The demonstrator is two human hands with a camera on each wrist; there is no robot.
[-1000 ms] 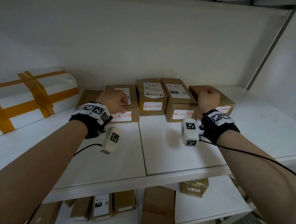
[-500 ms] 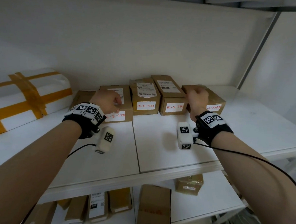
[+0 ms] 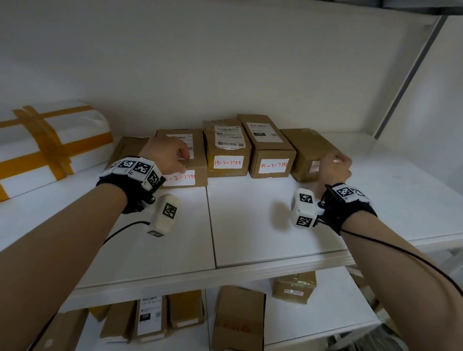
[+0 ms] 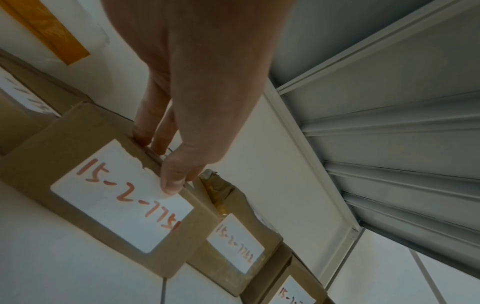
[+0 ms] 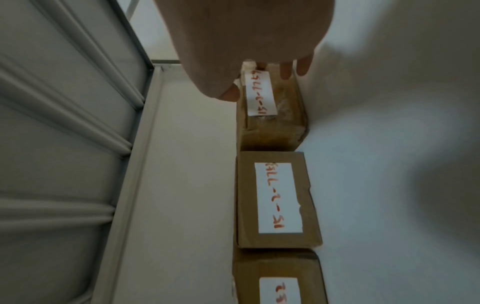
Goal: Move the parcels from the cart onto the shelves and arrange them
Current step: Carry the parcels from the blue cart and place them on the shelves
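Observation:
Several brown cardboard parcels with red handwritten labels stand in a row at the back of a white shelf [image 3: 262, 226]. My left hand [image 3: 183, 161] [image 4: 161, 160] pinches the top front edge of the second parcel from the left [image 3: 198, 159] [image 4: 116, 197], thumb on its front label and fingers on top. At the row's right end, my right hand [image 3: 331, 165] [image 5: 259, 82] grips the front right corner of the end parcel [image 3: 305, 144] [image 5: 275, 127], thumb on one side and fingers round the other. Two labelled parcels [image 3: 228, 145] [image 3: 267, 142] stand between them.
A big white bundle crossed with orange tape [image 3: 37, 147] lies at the shelf's left. A flat brown box [image 3: 126, 150] sits behind my left wrist. The shelf below [image 3: 324, 316] holds more parcels [image 3: 239, 319]. A grey upright post [image 3: 404, 77] stands at the back right.
My right hand slid from the top of the end parcel to its front right corner, and that parcel now sits closer to its neighbour. The left hand stayed on its parcel.

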